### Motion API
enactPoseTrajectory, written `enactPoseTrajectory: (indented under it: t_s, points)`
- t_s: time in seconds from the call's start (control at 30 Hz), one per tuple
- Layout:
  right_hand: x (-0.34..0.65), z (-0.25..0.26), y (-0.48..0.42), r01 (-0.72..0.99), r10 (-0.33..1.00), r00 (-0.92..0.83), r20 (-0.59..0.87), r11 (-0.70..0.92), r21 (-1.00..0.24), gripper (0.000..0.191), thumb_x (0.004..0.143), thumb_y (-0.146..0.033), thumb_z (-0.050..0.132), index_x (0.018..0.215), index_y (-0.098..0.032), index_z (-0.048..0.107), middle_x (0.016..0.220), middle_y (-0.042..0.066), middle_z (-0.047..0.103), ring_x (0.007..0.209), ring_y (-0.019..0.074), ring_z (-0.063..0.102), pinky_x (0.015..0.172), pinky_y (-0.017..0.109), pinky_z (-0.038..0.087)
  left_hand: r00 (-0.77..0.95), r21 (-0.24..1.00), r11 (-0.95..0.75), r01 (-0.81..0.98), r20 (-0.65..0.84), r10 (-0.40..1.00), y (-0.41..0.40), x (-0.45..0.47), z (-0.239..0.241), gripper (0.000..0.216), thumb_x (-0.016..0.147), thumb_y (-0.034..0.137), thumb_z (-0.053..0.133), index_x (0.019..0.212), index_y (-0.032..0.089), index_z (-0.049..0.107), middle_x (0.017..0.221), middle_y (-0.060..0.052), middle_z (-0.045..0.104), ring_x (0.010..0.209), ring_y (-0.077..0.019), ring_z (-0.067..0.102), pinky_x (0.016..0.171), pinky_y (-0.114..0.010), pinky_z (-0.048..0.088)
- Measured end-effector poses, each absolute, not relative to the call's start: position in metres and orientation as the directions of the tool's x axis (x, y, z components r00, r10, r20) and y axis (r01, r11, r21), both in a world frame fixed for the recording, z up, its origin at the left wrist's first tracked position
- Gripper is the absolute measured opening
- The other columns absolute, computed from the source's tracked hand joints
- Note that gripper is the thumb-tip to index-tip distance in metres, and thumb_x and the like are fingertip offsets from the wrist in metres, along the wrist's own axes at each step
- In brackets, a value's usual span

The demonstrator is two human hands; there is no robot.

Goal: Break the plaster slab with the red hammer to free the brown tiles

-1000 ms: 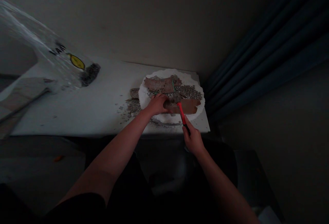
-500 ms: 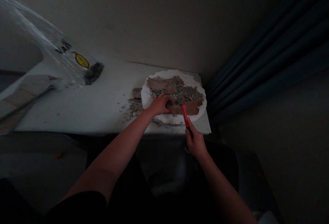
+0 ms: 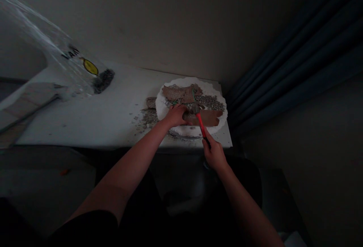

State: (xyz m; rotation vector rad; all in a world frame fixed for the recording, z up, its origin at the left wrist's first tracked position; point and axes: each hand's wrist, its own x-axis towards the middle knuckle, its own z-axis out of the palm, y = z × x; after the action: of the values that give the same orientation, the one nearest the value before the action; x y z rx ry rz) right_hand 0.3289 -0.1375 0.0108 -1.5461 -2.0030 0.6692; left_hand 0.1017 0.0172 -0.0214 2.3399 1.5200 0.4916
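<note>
My right hand [image 3: 214, 154] is closed round the black grip of a hammer [image 3: 200, 121] with a red shaft. The hammer's metal head is just right of my left fingers, over a brown flat piece [image 3: 210, 118]. My left hand [image 3: 176, 115] rests at the left end of that piece, its fingers bent and closed in; what they hold is dark and hard to make out. Beneath all this lies a white round slab with a scalloped edge [image 3: 184, 130], bearing grey rubble [image 3: 211, 102] and a brown textured slab [image 3: 180, 93] with a green strip.
The white table [image 3: 93, 122] carries crumbs and broken bits [image 3: 150, 118] left of the round slab. A clear plastic bag [image 3: 82, 62] with dark grey matter at its bottom stands at the left. Dark blue curtains [image 3: 297, 50] hang at the right.
The hammer has moved a little left and its head now sits closer to my left fingers. My right hand has shifted slightly left with it; my left hand stays in place.
</note>
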Motion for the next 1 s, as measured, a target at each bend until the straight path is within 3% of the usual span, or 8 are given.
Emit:
enactPoseTrajectory:
  t_s: [0.37,0.5,0.6,0.7,0.77,0.83,0.93,1.0]
  points:
    - [0.327,0.015,-0.131,0.742,0.969,-0.219,0.118,0.244,-0.624,0.061,0.1,-0.03,0.042,0.159,-0.014,0.039,0.112,0.017,0.076,0.096,0.0285,0.074,0.086,0.04,0.055,0.392,0.415,-0.399,0.818,0.107,0.914,0.016,0.104,-0.02,0.066,0.066,0.059,0.082,0.119,0.023,0.068,0.128,-0.014,0.067,0.127,-0.0392,0.053,0.103,-0.05,0.041]
    - [0.331,0.008,-0.13,0.736,0.974,-0.2,0.105,0.22,-0.64,0.06,0.1,-0.032,0.042,0.158,-0.013,0.041,0.115,0.019,0.075,0.097,0.0294,0.074,0.085,0.04,0.055,0.384,0.477,-0.41,0.777,0.157,0.91,0.013,0.1,-0.015,0.06,0.074,0.05,0.079,0.125,0.022,0.064,0.132,-0.012,0.064,0.127,-0.0352,0.053,0.106,-0.047,0.041]
    - [0.336,0.001,-0.126,0.741,0.985,-0.159,0.064,0.161,-0.652,0.06,0.099,-0.033,0.042,0.156,-0.013,0.044,0.111,0.018,0.077,0.095,0.0294,0.074,0.084,0.039,0.055,0.185,0.57,-0.322,0.756,0.285,0.941,0.009,0.081,-0.007,0.041,0.089,0.032,0.062,0.128,0.018,0.059,0.129,-0.012,0.064,0.123,-0.0284,0.057,0.107,-0.042,0.042]
    - [0.339,-0.003,-0.122,0.728,0.986,-0.15,0.076,0.162,-0.667,0.061,0.099,-0.034,0.044,0.156,-0.014,0.045,0.116,0.018,0.076,0.102,0.0297,0.073,0.089,0.039,0.054,-0.118,0.617,-0.069,0.784,0.257,0.959,-0.002,0.049,0.0,0.032,0.089,0.018,0.053,0.12,0.017,0.059,0.113,-0.011,0.068,0.103,-0.0233,0.064,0.095,-0.037,0.048]
    - [0.34,-0.003,-0.122,0.724,0.984,-0.162,0.076,0.171,-0.669,0.061,0.099,-0.034,0.044,0.156,-0.014,0.045,0.116,0.018,0.076,0.105,0.0303,0.072,0.091,0.041,0.054,-0.19,0.534,0.076,0.842,0.162,0.968,-0.014,0.025,0.001,0.027,0.086,0.019,0.056,0.113,0.018,0.062,0.106,-0.01,0.07,0.095,-0.0225,0.065,0.086,-0.034,0.05]
    - [0.339,-0.003,-0.123,0.724,0.983,-0.169,0.073,0.174,-0.667,0.061,0.099,-0.034,0.043,0.157,-0.015,0.044,0.114,0.017,0.076,0.105,0.0309,0.072,0.092,0.042,0.053,-0.131,0.378,0.124,0.918,-0.008,0.991,-0.03,0.008,-0.004,0.014,0.084,0.022,0.059,0.096,0.02,0.067,0.096,-0.007,0.072,0.09,-0.0225,0.066,0.079,-0.031,0.05]
    - [0.338,-0.003,-0.124,0.717,0.982,-0.171,0.081,0.181,-0.673,0.061,0.099,-0.034,0.043,0.157,-0.016,0.044,0.113,0.017,0.076,0.105,0.0314,0.072,0.093,0.043,0.053,0.05,0.165,-0.002,0.986,-0.288,0.956,-0.053,0.0,-0.02,0.008,0.081,0.022,0.062,0.081,0.022,0.071,0.088,-0.007,0.074,0.088,-0.0242,0.068,0.075,-0.031,0.05]
    - [0.338,-0.004,-0.124,0.715,0.982,-0.167,0.085,0.18,-0.675,0.061,0.099,-0.035,0.043,0.157,-0.016,0.044,0.114,0.017,0.076,0.106,0.0318,0.072,0.093,0.043,0.053,0.14,0.108,-0.11,0.988,-0.328,0.934,-0.065,0.005,-0.034,0.013,0.083,0.023,0.062,0.088,0.021,0.074,0.096,-0.009,0.075,0.094,-0.0256,0.069,0.077,-0.032,0.051]
